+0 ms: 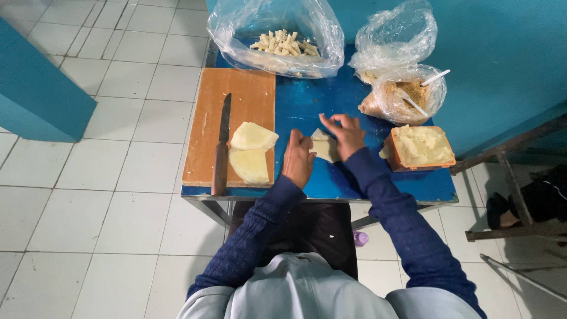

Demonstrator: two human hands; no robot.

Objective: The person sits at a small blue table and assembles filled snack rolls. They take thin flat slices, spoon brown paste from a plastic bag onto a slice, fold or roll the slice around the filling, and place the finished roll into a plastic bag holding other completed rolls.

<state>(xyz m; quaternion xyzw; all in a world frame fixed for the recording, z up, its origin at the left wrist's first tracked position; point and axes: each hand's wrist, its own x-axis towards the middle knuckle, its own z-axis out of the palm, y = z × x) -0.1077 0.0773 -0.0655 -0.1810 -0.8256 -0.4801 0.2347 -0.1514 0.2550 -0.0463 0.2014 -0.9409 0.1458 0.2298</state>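
- your left hand [298, 160] lies on the blue table [307, 106], fingers together and curled slightly, its fingertips touching the left edge of the pale dough sheet [325, 147].
- your right hand [345, 134] sits on top of that sheet, fingers spread and bent, pressing or folding its upper right part; neither hand closes around it.
- the sheet lies flat on the table between your two hands, partly hidden under the right one.
- left of your hands, a wooden cutting board [248, 97] holds two more pale sheets [251, 150] stacked near its lower right corner, with a knife [222, 150] lying lengthwise beside them.
- just right of your right hand stands an orange tub [420, 150] filled with pale filling.
- behind it, a clear bag [404, 94] holds brown crumbs and white utensils.
- at the far edge, a larger clear bag [277, 38] holds finished pale sticks.
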